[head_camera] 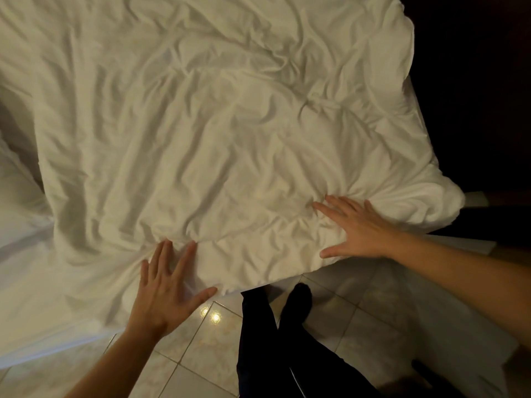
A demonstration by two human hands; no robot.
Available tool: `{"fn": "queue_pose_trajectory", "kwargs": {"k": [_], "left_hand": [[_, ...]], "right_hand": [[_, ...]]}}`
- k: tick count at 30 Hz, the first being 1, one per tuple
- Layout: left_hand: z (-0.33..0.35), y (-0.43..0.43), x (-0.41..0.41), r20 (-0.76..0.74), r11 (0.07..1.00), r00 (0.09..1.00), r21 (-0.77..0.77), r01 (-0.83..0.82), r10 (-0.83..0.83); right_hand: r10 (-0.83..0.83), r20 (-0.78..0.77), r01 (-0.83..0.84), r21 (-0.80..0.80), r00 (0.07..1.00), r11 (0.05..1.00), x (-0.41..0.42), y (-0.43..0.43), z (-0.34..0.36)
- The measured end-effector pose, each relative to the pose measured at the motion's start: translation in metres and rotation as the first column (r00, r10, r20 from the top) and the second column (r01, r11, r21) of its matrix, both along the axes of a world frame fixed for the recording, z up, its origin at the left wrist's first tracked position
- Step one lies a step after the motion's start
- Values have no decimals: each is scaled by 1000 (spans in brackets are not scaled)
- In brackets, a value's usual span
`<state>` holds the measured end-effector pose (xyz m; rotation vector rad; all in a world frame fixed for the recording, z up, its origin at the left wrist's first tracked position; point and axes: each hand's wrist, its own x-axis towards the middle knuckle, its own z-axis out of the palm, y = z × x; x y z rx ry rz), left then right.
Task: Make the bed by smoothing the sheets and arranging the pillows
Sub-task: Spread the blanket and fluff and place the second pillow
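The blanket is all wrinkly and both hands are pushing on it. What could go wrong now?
Both hands, left and right, press flat near the blanket's near edge, which hangs over the tiled floor. Pushing sideways could slide that edge off the bed. The creases bunch up at the fingertips, so pressing may just move wrinkles along instead of flattening them. The far side looks very rumpled and may be hard to reach.
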<state>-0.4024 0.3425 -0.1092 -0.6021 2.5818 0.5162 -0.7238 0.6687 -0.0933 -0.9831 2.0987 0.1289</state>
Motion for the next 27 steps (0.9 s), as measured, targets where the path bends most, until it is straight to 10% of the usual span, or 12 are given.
{"fn": "queue_pose_trajectory", "kwargs": {"k": [10, 16, 27], "left_hand": [[-7, -57, 32, -20, 987, 989, 65, 144, -143], [9, -74, 22, -2, 971, 999, 236, 38, -39], [-25, -86, 32, 7, 997, 998, -40, 67, -67]], "right_hand": [[44, -206, -60, -72, 978, 996, -33, 77, -22], [-19, -61, 12, -108, 998, 994, -53, 90, -20], [103, -243, -130, -95, 965, 987, -54, 92, -28]]}}
